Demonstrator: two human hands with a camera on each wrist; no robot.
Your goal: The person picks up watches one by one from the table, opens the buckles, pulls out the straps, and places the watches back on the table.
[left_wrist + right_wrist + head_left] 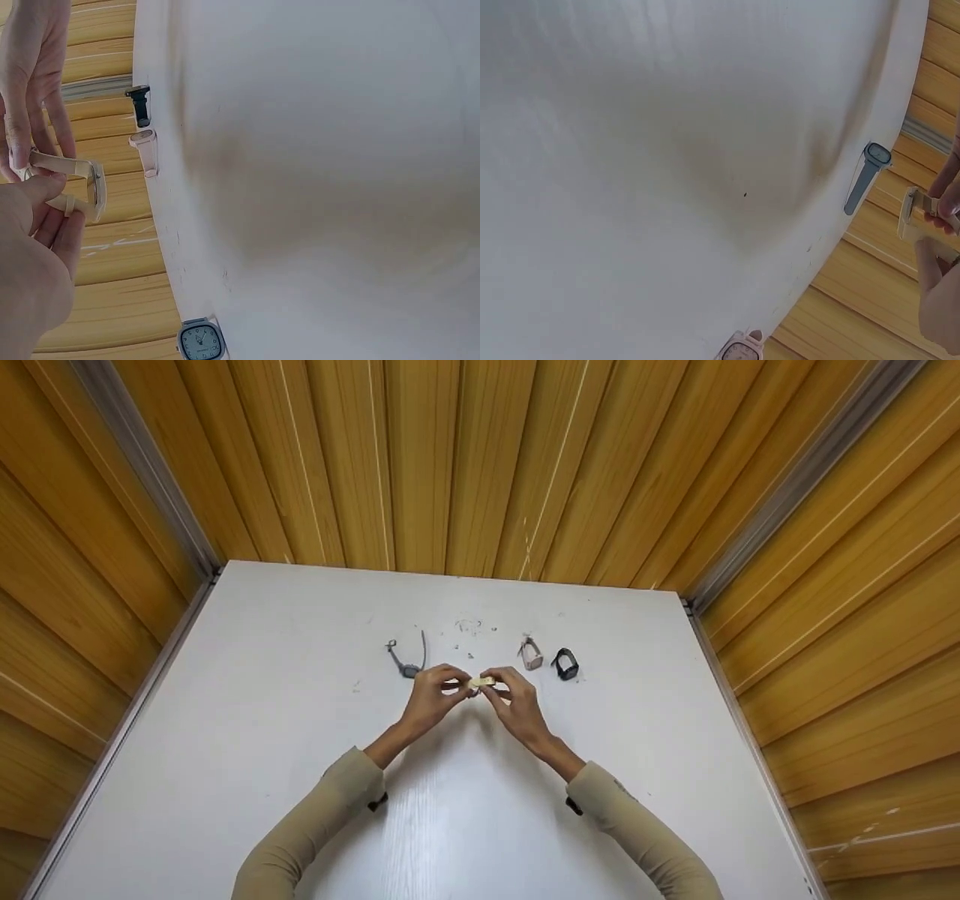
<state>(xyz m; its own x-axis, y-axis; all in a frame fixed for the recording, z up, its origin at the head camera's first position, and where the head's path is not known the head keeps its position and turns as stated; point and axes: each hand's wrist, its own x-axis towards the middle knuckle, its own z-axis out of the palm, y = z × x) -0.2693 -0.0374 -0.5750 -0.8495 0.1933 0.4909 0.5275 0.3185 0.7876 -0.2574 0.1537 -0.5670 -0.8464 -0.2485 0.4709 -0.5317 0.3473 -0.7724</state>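
Note:
A cream-coloured watch is held up between both hands, its band bent into a loop in the left wrist view. My left hand pinches one part of the band between thumb and fingers, also visible in the left wrist view. On the opposite side, my right hand grips the band near its end. The right wrist view shows the watch case at the edge, with my right hand below it; the band's ends are partly covered by fingers.
On the white table, a grey-blue watch lies beyond my left hand. A pink watch and a black watch stand beyond my right hand. Small dark marks dot the surface between them. Wood-patterned walls enclose the table.

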